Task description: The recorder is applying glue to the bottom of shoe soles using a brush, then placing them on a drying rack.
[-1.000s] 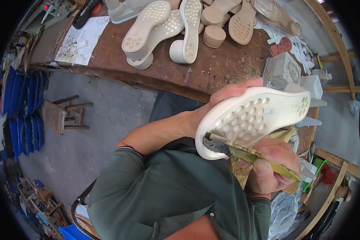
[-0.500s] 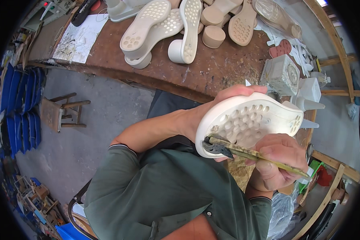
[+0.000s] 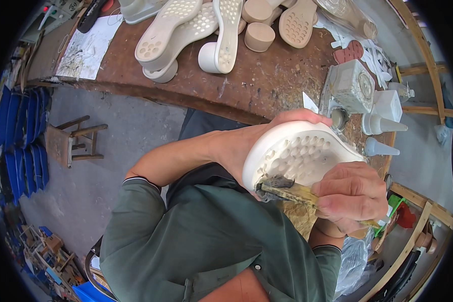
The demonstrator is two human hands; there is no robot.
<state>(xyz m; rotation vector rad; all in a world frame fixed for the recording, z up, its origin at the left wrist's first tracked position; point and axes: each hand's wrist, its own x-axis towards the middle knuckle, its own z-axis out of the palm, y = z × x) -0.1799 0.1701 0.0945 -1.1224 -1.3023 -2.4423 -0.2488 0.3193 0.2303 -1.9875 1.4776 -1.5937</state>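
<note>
My left hand (image 3: 242, 144) grips a cream-coloured shoe sole (image 3: 332, 153) by its far and left edges, with fingers curled over the rim. The sole's dimpled inner face is turned up and tilted toward me. In my right hand (image 3: 353, 194) is a flat yellowish wooden brush (image 3: 294, 194) with dark, stained bristles. The bristle end rests at the sole's near left edge. My right fingers are closed round the handle and hide part of the sole's right end.
Several finished-looking heeled soles (image 3: 168, 27) lie on the brown workbench (image 3: 267, 80). A white square container (image 3: 351, 83), an open round tin (image 3: 339, 119) and pale cone-tipped bottles (image 3: 380, 124) stand at its right. A wooden stool (image 3: 60, 146) is on the floor at left.
The brush has turned so its broad side shows, and its bristles lie lower along the sole's near edge. The sole has tilted a little, and the whole view has shifted slightly.
</note>
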